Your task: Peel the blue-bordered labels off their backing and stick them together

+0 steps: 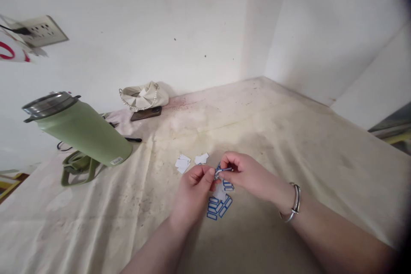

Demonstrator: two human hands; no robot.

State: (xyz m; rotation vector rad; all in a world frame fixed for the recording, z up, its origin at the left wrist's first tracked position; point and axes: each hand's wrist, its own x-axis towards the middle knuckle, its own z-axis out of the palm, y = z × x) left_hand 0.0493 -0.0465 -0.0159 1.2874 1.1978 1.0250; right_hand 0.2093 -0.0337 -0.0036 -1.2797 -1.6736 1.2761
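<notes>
My left hand (196, 184) and my right hand (240, 172) meet over the cloth, fingers pinched together. Between them they hold a small blue-edged label (226, 169); its details are too small to make out. Under my hands lie several blue-bordered labels (219, 206), some still side by side on a sheet. A white paper piece (219, 192) rests among them, partly covered by my fingers. Just beyond my left hand are two small groups of white paper pieces, the left pile (183, 163) and the right pile (201, 158).
A green bottle (85, 132) stands at the left, its lid with a loop (78, 169) beside it. A phone (146, 114) lies before a cream bag (144, 96) near the wall. A black pen (133, 140) is behind the bottle. A wrinkled cloth (282, 137) covers the table.
</notes>
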